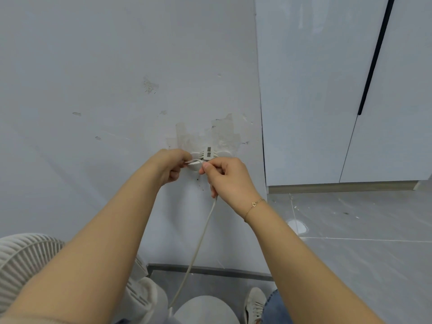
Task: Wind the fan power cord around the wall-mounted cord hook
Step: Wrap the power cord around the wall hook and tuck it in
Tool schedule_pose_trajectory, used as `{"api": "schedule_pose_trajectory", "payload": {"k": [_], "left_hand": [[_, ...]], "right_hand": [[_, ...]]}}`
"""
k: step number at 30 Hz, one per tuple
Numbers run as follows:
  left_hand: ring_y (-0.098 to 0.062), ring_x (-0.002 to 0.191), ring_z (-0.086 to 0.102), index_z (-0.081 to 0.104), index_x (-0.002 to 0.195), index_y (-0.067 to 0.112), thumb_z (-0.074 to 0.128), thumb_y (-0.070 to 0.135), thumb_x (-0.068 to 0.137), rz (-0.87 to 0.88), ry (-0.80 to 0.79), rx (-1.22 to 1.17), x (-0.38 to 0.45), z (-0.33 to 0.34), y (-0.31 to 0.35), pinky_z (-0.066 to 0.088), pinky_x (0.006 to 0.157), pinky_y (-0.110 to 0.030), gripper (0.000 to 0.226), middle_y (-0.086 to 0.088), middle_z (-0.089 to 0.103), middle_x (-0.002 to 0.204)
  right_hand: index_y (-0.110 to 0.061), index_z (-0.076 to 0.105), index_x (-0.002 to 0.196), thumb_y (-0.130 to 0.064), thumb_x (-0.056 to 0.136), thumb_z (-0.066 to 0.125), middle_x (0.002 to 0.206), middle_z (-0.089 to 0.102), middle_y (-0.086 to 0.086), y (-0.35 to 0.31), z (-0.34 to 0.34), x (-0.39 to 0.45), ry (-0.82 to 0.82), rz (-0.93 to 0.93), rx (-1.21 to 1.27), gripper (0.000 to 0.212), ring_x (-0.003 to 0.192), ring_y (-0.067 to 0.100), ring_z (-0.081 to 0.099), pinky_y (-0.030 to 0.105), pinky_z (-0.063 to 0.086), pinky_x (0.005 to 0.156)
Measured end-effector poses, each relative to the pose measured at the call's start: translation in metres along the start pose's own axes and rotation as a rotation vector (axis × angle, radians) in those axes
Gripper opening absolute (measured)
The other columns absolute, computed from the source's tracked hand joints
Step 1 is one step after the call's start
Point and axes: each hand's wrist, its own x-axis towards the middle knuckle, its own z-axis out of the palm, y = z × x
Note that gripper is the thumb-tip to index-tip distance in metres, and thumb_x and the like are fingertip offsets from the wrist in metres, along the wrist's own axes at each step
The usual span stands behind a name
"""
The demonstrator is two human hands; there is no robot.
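You face a pale wall (105, 66) with a patch of torn tape residue, and the fan (25, 260) stands low at your left, its ribbed grille partly behind your forearm. From near its base the power cord (201, 239) rises slack and pale up to your hands. The cord hook (209, 154), a small white piece with a grey-marked tab, sits on the wall just above your knuckles.

You look to be mid-wind: a few turns seem to lie on the hook already. Your left hand (170, 166) pinches a short loop of cord beside the hook; your right hand (228, 177) is curled round the running length, which leaves below your little finger. The next turn likely needs you to feed slack up with the right while the left keeps the laid turns tight.
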Motion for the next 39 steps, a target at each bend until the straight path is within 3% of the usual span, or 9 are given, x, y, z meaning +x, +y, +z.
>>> {"api": "schedule_pose_trajectory", "payload": {"k": [5, 9, 14, 18, 22, 27, 32, 36, 39], "left_hand": [[-0.015, 0.047, 0.027, 0.058, 0.084, 0.005, 0.057, 0.004, 0.078, 0.176, 0.091, 0.07, -0.007, 0.004, 0.006, 0.02, 0.035, -0.013, 0.006, -0.009, 0.055, 0.068], [-0.009, 0.041, 0.032, 0.06, 0.093, 0.008, 0.06, 0.01, 0.081, 0.171, -0.054, -0.148, -0.016, -0.005, 0.008, 0.027, 0.036, -0.014, 0.012, -0.01, 0.067, 0.073], [-0.003, 0.041, 0.035, 0.061, 0.103, 0.007, 0.059, 0.005, 0.085, 0.113, -0.232, -0.234, -0.022, -0.013, 0.007, 0.029, 0.038, -0.011, 0.019, -0.009, 0.07, 0.08], [-0.002, 0.038, 0.032, 0.06, 0.098, 0.011, 0.055, -0.002, 0.087, 0.065, -0.286, -0.294, -0.024, -0.014, 0.005, 0.025, 0.037, -0.009, 0.018, -0.003, 0.071, 0.069], [-0.003, 0.036, 0.029, 0.058, 0.09, 0.012, 0.06, 0.006, 0.086, 0.015, -0.284, -0.335, -0.023, -0.013, 0.005, 0.026, 0.035, -0.01, 0.007, -0.003, 0.069, 0.062], [-0.003, 0.034, 0.025, 0.057, 0.086, 0.012, 0.058, 0.006, 0.088, -0.011, -0.291, -0.312, -0.02, -0.011, 0.005, 0.022, 0.034, -0.01, 0.007, 0.0, 0.064, 0.055], [-0.003, 0.037, 0.024, 0.058, 0.074, 0.011, 0.057, 0.004, 0.086, -0.002, -0.279, -0.288, -0.023, -0.012, 0.004, 0.021, 0.035, -0.011, 0.015, -0.002, 0.061, 0.058], [-0.004, 0.037, 0.024, 0.058, 0.073, 0.012, 0.057, 0.003, 0.086, 0.009, -0.263, -0.265, -0.023, -0.011, 0.004, 0.021, 0.035, -0.011, 0.016, -0.001, 0.061, 0.054], [-0.004, 0.036, 0.026, 0.058, 0.077, 0.013, 0.059, 0.004, 0.085, 0.022, -0.264, -0.222, -0.024, -0.01, 0.003, 0.023, 0.035, -0.011, 0.013, 0.0, 0.063, 0.053]], "right_hand": [[-0.003, 0.066, 0.074, -0.022, 0.092, 0.054, 0.043, 0.048, 0.002, -0.004, -0.005, -0.001, 0.038, 0.038, 0.091, 0.029, 0.038, 0.018, 0.049, 0.037, 0.05, 0.057], [-0.001, 0.064, 0.076, -0.021, 0.09, 0.057, 0.045, 0.05, 0.008, -0.004, -0.008, 0.0, 0.033, 0.083, 0.157, 0.026, 0.038, 0.019, 0.048, 0.03, 0.047, 0.054], [-0.014, 0.056, 0.092, -0.021, 0.086, 0.057, 0.054, 0.054, 0.003, 0.0, -0.008, 0.005, 0.162, -0.013, -0.123, 0.009, 0.044, 0.022, 0.059, 0.043, 0.057, 0.057], [-0.033, 0.036, 0.137, -0.016, 0.083, 0.054, 0.057, 0.053, 0.002, 0.003, -0.011, 0.005, 0.167, -0.11, -0.28, 0.06, 0.058, 0.03, 0.061, 0.044, 0.056, 0.063], [-0.033, 0.054, 0.126, -0.011, 0.081, 0.052, 0.053, 0.045, -0.015, -0.001, -0.014, 0.006, 0.127, -0.144, -0.272, 0.05, 0.058, 0.024, 0.058, 0.042, 0.056, 0.067], [-0.031, 0.056, 0.113, -0.014, 0.081, 0.055, 0.052, 0.053, 0.001, -0.001, -0.014, 0.005, 0.135, -0.124, -0.316, 0.036, 0.057, 0.029, 0.062, 0.043, 0.055, 0.061], [-0.024, 0.056, 0.112, -0.029, 0.088, 0.058, 0.059, 0.056, -0.002, -0.002, -0.013, 0.002, 0.146, -0.166, -0.449, 0.025, 0.061, 0.027, 0.063, 0.038, 0.054, 0.06], [-0.022, 0.058, 0.119, -0.027, 0.089, 0.056, 0.058, 0.042, -0.013, -0.004, -0.009, 0.001, 0.178, -0.166, -0.542, 0.031, 0.069, 0.018, 0.047, 0.025, 0.032, 0.049], [-0.024, 0.059, 0.122, -0.025, 0.09, 0.053, 0.09, 0.068, 0.0, -0.008, -0.007, -0.004, 0.187, -0.169, -0.591, 0.033, 0.083, 0.022, 0.057, 0.026, 0.033, 0.056]]}}
